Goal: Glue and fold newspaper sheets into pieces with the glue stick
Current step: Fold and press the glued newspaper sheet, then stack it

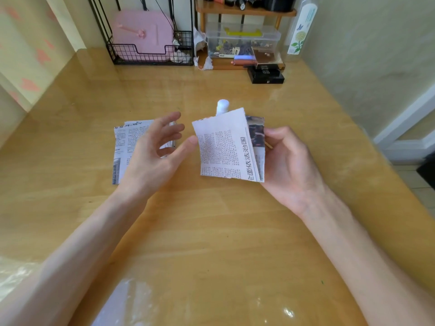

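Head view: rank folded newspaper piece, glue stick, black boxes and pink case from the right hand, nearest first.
1. folded newspaper piece, held in the right hand.
2. glue stick, just behind it.
3. black boxes, table's far edge.
4. pink case, back left.

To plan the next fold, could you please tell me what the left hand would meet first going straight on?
Probably the folded piece in the right hand; the left hand is close to its edge.

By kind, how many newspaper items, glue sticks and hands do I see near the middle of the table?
Newspaper items: 2 (folded piece, flat pile)
Glue stick: 1
Hands: 2 (left hand, right hand)
Total: 5
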A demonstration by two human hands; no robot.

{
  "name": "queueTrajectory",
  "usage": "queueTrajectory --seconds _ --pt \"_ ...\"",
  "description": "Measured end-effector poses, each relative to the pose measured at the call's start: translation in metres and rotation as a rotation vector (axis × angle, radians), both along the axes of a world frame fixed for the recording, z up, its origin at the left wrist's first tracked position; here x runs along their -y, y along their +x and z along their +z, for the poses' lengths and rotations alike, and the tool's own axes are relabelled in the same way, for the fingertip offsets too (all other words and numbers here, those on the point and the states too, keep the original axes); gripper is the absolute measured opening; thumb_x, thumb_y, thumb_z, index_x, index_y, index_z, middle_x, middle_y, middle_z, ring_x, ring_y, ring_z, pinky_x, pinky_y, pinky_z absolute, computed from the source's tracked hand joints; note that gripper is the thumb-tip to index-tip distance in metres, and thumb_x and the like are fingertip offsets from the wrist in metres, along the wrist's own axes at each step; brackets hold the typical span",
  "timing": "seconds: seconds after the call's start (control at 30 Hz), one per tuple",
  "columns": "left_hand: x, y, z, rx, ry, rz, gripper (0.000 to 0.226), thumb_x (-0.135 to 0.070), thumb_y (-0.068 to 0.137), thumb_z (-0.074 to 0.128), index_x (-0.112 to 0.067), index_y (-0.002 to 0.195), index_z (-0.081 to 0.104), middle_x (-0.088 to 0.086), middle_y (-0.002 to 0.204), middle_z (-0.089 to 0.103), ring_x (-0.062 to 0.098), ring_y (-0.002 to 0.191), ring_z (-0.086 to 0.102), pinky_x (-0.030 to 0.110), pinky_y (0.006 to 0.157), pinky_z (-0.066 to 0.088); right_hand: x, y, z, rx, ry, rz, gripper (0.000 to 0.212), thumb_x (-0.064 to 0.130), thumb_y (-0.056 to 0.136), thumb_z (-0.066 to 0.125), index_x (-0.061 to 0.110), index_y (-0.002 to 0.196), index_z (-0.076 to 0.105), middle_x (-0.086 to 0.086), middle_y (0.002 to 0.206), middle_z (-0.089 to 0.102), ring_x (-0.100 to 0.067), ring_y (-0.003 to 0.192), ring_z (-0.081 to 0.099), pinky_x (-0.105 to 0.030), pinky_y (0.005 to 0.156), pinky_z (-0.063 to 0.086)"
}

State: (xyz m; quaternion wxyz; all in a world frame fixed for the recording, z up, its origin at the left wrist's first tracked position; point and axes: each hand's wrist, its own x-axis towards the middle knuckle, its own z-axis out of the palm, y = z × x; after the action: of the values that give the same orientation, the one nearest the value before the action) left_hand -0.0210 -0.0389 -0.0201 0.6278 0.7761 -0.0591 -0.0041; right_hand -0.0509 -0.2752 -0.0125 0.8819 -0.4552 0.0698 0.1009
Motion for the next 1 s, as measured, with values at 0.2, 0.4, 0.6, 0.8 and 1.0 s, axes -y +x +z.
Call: queueTrajectory --seconds 0.2,0.4,0.6,0.8,1.0 --pt "0.006 -0.006 0.005 -0.099 -0.015 -0.086 0.065 -0.036 0.093 0.073 -0.034 0.152 0.046 -0.016 0.109 0.078 -0.005 0.095 0.069 0.015 0.086 0.045 0.005 0.001 -0.001 -0.015 0.088 -0.017 0.025 0.025 0.095 0.061 0.010 0.115 0.064 -0.005 0.105 0.063 -0.025 0.107 0.052 -0.037 0.087 0.045" --pt "-0.002 -0.005 0.007 -0.259 -0.257 -0.158 0.045 -0.027 0.092 0.074 -0.019 0.135 0.064 0.007 0.117 0.078 0.022 0.114 0.073 0.042 0.110 0.050 0.005 0.002 -0.001 -0.074 0.041 -0.004 0.061 0.029 0.096 0.060 -0.005 0.145 0.050 -0.012 0.126 0.045 -0.029 0.115 0.040 -0.041 0.086 0.036" --pt "-0.005 -0.003 0.009 -0.270 -0.261 -0.138 0.023 -0.021 0.099 0.066 -0.012 0.117 0.077 0.003 0.114 0.079 0.015 0.104 0.075 0.027 0.088 0.060 0.003 0.001 -0.002 -0.101 -0.172 -0.042 0.041 0.042 0.099 0.057 0.009 0.124 0.066 -0.007 0.107 0.065 -0.020 0.094 0.061 -0.037 0.082 0.047" --pt "-0.008 -0.001 0.008 -0.222 -0.153 -0.101 0.020 -0.021 0.101 0.066 -0.011 0.113 0.077 0.005 0.111 0.080 0.022 0.105 0.075 0.026 0.086 0.058 0.000 -0.005 -0.001 0.042 -0.545 -0.072 0.025 0.031 0.096 0.073 0.013 0.113 0.074 -0.008 0.108 0.081 -0.019 0.098 0.076 -0.034 0.085 0.059" --pt "-0.007 -0.001 0.010 -0.225 -0.151 -0.068 0.020 -0.023 0.099 0.069 -0.012 0.112 0.078 0.004 0.109 0.080 0.023 0.105 0.075 0.030 0.088 0.056 0.002 -0.005 -0.008 0.073 -0.614 -0.137 0.017 0.015 0.092 0.080 0.006 0.106 0.077 -0.011 0.098 0.081 -0.018 0.089 0.075 -0.033 0.083 0.061"
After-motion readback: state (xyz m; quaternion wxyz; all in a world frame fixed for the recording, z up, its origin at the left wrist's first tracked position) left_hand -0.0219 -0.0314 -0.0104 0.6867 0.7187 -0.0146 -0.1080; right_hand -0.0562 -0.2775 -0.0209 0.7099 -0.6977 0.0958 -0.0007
